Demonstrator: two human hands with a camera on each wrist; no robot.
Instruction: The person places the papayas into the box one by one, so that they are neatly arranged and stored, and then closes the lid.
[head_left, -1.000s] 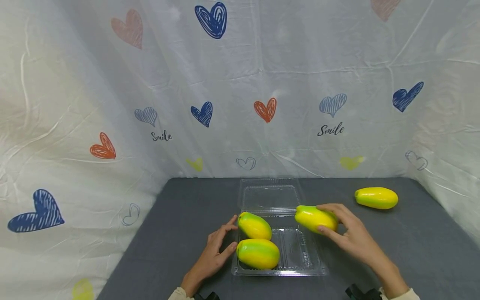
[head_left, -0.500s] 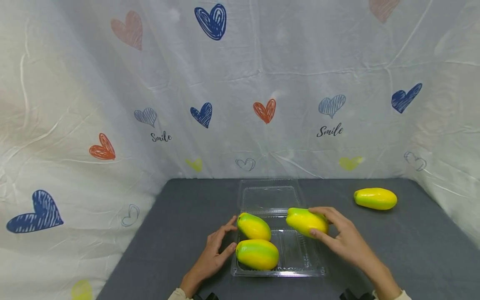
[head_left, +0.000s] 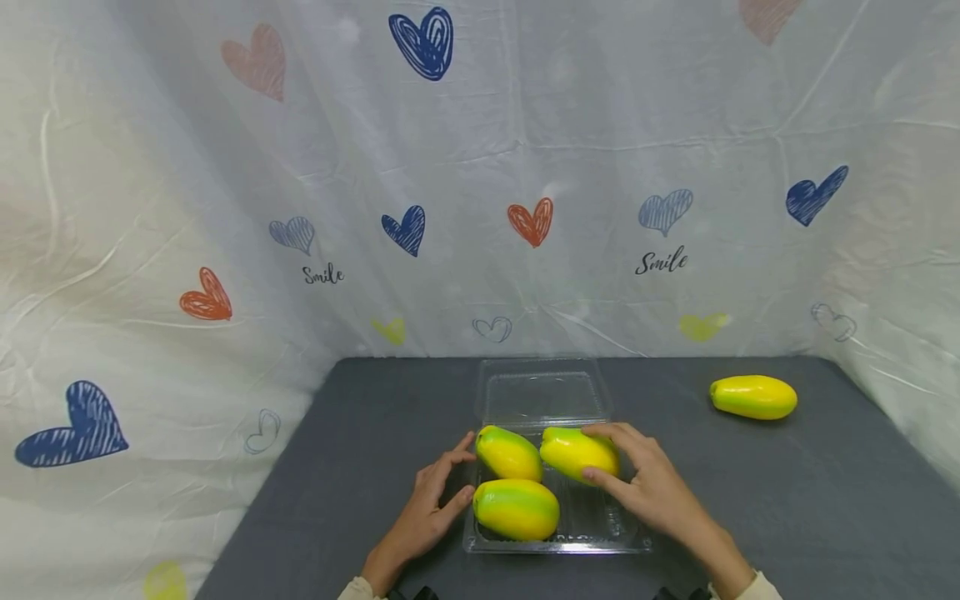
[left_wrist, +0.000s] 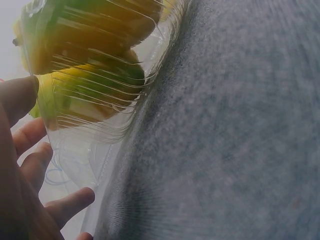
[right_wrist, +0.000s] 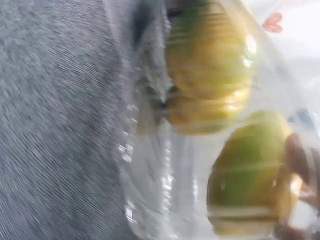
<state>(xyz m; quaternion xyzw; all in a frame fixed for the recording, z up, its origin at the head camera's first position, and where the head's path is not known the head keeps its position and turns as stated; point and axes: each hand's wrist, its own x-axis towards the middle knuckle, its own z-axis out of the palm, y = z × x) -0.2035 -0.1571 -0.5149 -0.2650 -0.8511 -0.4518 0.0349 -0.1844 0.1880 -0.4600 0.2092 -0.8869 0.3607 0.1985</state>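
Note:
My right hand [head_left: 652,483] grips a yellow-green papaya [head_left: 572,452] from its right side, over the back right part of a clear plastic clamshell box [head_left: 570,547]. Two more papayas lie in the box's left half, a rear papaya [head_left: 508,454] and a front papaya [head_left: 516,510]. At the box's left side is my left hand [head_left: 426,510], with its fingers spread. In the left wrist view its fingertips [left_wrist: 31,131] touch the clear wall. The right wrist view is blurred, but the held papaya [right_wrist: 250,175] shows through the plastic.
The box's hinged lid [head_left: 543,396] lies folded back behind it. Another papaya [head_left: 753,397] rests at the far right of the grey table [head_left: 360,442]. A pale curtain [head_left: 465,283] printed with hearts hangs behind and beside the table.
My right hand has carried its papaya leftward, from the box's right edge to beside the rear papaya. The left hand has stayed in place.

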